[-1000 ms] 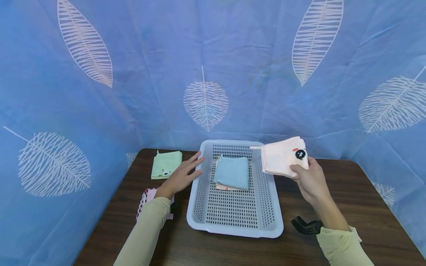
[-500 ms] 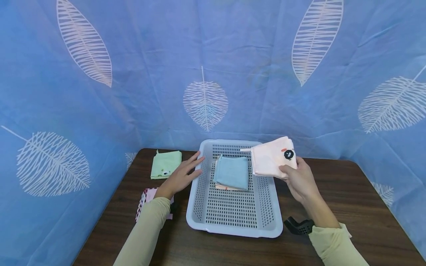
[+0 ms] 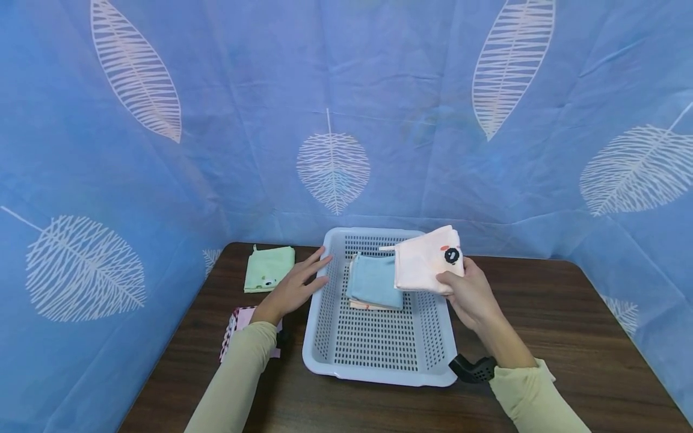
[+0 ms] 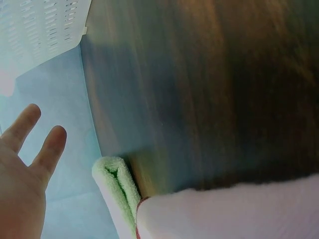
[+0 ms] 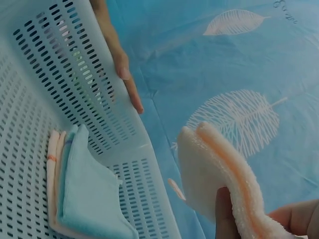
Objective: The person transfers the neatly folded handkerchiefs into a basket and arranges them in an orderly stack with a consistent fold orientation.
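Right of the head view's centre, my right grip pinches a folded pink cloth at the upper right of the basket; my left grip, fingers spread, is at its left rim.

The basket looks like smooth, faintly glossy plastic; the pale pink towel is fluffy cloth, the blue towel matt cloth, the tabletop wood-grained, the curtain creased fabric.

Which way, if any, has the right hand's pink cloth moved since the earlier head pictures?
Yes: the pink cloth has shifted left against the basket, now partly overlapping the blue cloth in that view.
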Tool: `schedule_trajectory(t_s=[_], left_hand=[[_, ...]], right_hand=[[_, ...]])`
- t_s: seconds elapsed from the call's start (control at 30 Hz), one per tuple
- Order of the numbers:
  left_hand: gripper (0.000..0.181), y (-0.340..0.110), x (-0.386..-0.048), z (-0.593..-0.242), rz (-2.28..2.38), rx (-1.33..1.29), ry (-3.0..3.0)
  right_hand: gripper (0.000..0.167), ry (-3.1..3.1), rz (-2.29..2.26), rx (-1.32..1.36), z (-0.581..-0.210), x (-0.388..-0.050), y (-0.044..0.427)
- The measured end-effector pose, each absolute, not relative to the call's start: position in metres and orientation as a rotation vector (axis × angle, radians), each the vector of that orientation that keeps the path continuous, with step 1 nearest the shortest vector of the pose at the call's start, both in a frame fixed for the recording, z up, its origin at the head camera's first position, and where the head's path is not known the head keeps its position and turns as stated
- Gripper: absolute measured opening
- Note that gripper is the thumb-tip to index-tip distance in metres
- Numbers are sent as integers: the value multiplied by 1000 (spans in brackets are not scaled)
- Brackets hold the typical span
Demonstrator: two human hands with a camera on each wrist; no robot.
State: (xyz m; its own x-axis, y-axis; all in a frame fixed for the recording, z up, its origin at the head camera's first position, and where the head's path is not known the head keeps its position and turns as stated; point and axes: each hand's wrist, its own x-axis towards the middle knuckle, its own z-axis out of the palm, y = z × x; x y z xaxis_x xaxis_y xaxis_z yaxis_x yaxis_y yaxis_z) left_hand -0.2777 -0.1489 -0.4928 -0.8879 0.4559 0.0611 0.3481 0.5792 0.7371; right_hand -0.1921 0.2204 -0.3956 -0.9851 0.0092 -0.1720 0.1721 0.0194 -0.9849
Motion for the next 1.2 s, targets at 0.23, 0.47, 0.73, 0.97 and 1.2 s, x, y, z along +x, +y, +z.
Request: schedule_trajectory(t_s=[0.23,0.47,0.73,0.97,1.2], left_hand=[[56,-151,-278,-496,1221,673,2675],[58,-150,-277,-495,1246,682,2654],[60,-148,-277,-495,1244,683,2658],[59,-148,-276,-491,1232,677,2657],[59,-146,-273,-488,1240,715,2659]], right_hand=[[74,2109,-2151,178,-396,-195,211],[75,2078,-2175,184,-398,-199,204],[75,2042,-2199,175,-399,-205,197],[75,2026,-2191,184,-397,-210,191],[76,2008,-2205,227,-399,-217,183]])
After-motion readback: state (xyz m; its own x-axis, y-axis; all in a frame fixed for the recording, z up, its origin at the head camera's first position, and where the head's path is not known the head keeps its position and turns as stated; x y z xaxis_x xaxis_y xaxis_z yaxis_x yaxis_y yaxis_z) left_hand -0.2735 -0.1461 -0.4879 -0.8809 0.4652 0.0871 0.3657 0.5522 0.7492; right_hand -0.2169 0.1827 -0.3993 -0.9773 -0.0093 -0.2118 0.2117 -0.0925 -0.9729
